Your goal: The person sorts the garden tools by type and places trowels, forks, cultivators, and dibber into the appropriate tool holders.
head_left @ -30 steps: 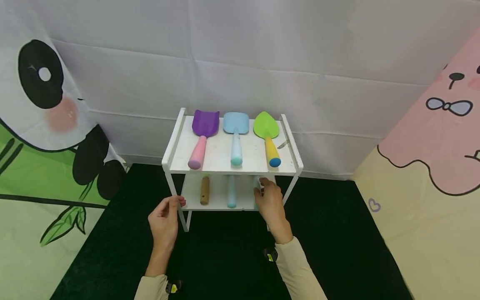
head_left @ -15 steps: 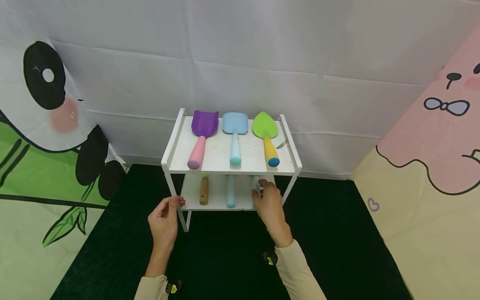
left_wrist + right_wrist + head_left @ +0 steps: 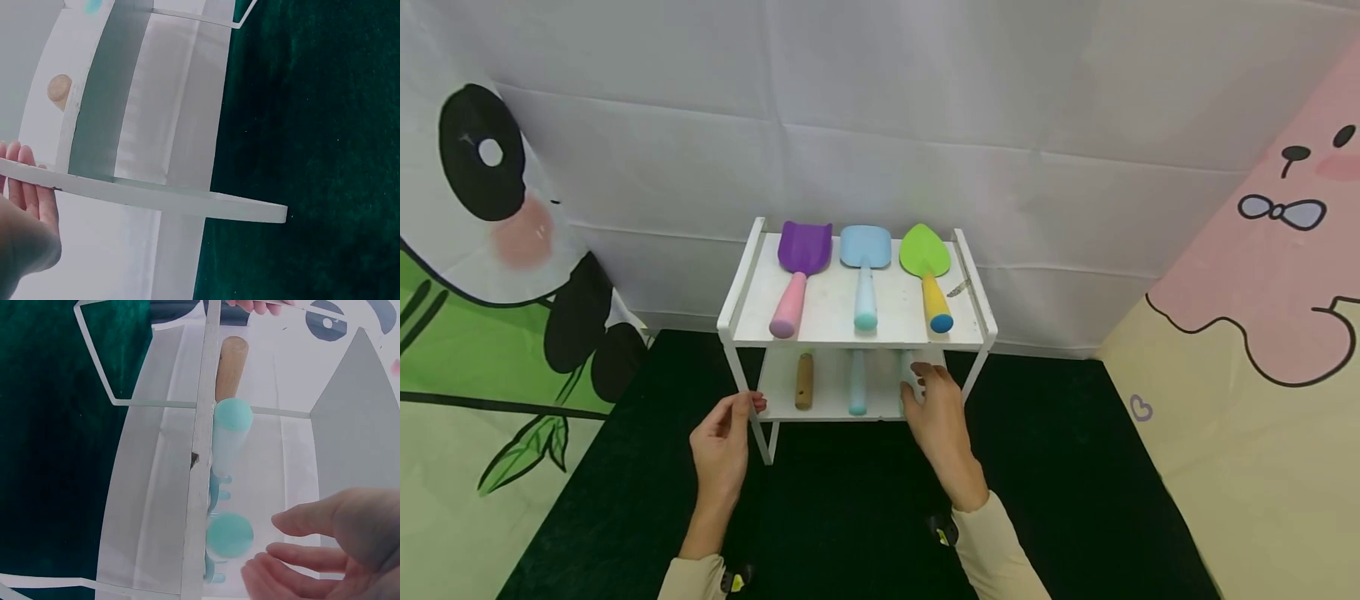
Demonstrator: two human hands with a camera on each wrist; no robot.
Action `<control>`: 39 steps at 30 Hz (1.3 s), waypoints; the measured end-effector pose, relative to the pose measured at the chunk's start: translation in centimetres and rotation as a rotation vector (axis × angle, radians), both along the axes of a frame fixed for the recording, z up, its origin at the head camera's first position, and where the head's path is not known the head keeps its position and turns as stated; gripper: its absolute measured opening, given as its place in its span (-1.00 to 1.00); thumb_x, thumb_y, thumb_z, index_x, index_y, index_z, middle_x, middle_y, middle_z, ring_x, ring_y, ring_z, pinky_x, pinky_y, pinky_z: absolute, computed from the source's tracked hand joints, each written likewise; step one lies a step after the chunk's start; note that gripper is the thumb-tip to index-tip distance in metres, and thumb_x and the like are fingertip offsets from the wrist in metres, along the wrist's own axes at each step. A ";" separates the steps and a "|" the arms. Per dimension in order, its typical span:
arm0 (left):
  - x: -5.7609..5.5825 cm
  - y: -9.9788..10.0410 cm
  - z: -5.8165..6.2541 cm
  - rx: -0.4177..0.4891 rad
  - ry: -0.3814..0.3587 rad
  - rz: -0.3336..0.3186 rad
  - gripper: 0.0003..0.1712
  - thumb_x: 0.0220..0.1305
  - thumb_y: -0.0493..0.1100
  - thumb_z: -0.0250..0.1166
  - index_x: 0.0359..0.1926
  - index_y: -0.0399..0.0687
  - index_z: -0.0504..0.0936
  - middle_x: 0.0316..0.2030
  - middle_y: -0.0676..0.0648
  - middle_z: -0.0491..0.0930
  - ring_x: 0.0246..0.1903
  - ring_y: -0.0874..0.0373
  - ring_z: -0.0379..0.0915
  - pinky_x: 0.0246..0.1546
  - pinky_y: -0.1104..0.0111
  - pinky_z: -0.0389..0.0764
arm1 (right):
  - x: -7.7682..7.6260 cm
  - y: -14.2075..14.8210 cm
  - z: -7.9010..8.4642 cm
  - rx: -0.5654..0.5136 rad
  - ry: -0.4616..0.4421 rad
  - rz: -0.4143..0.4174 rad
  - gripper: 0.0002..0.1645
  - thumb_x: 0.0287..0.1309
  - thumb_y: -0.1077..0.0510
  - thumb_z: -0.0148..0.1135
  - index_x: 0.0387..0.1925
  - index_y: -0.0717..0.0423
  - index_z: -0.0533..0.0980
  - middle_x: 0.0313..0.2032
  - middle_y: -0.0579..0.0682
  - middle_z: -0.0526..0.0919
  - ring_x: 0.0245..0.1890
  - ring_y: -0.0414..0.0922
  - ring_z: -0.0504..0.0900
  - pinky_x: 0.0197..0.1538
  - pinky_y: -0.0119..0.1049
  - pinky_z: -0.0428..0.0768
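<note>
My left hand (image 3: 720,450) holds the left front leg of a small white two-tier shelf (image 3: 880,344); in the left wrist view the leg (image 3: 144,195) crosses in front of its fingers (image 3: 47,200). At the lower tier's right side is my right hand (image 3: 940,417), thumb and fingers apart. It hovers beside a pale handle with a teal end (image 3: 229,535) and grips nothing. Left of that lie a second teal-ended handle (image 3: 857,383) and a wooden handle (image 3: 804,382). Pale blue prongs (image 3: 215,490) show below the handles in the right wrist view; the upper tier hides their heads in the head view.
On the upper tier lie a purple toy shovel (image 3: 805,247) with pink handle, a light blue shovel (image 3: 866,247) and a green trowel (image 3: 925,250) with yellow handle. White cloth (image 3: 880,100) hangs behind. Dark green carpet (image 3: 842,517) covers the floor.
The head view has shifted slightly. Both hands stay at nearly the same places against the shelf, and the tools have not moved.
</note>
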State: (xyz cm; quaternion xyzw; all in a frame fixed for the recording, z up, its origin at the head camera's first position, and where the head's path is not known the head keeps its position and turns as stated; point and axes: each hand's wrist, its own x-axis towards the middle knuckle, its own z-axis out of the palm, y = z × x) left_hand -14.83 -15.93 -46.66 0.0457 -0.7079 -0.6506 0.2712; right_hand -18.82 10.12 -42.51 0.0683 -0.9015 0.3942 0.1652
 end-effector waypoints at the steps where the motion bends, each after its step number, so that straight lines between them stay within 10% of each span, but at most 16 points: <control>1: -0.1 -0.2 -0.3 0.004 -0.007 -0.007 -0.65 0.61 -0.20 0.09 -0.05 -0.46 0.66 -0.17 0.02 0.72 -0.15 0.30 0.63 0.04 0.60 0.52 | 0.1 0.1 0.0 -0.001 0.010 0.000 -0.69 0.27 0.33 0.35 0.02 0.41 0.61 -0.06 0.29 0.67 -0.15 0.14 0.69 -0.11 -0.01 0.71; 8: -0.6 -1.4 -2.2 -0.018 -0.049 -0.037 -0.63 0.61 -0.06 0.10 0.07 -0.23 0.70 -0.06 -0.15 0.73 -0.03 0.24 0.62 0.09 0.57 0.50 | 0.9 0.5 -0.3 -0.015 0.063 0.017 -0.77 0.26 0.34 0.36 -0.06 0.35 0.64 -0.11 0.22 0.69 -0.19 0.07 0.69 -0.12 -0.07 0.72; 39: 1.4 -3.4 -1.2 -0.253 -0.099 0.022 -0.64 0.61 -0.11 0.09 0.16 -0.24 0.64 0.05 -0.13 0.65 -0.01 0.41 0.51 0.08 0.69 0.42 | 3.5 4.8 -4.3 -0.204 0.235 0.290 -0.87 0.35 0.33 0.30 -0.11 0.12 0.62 -0.21 -0.02 0.68 -0.26 -0.17 0.65 -0.10 -0.32 0.67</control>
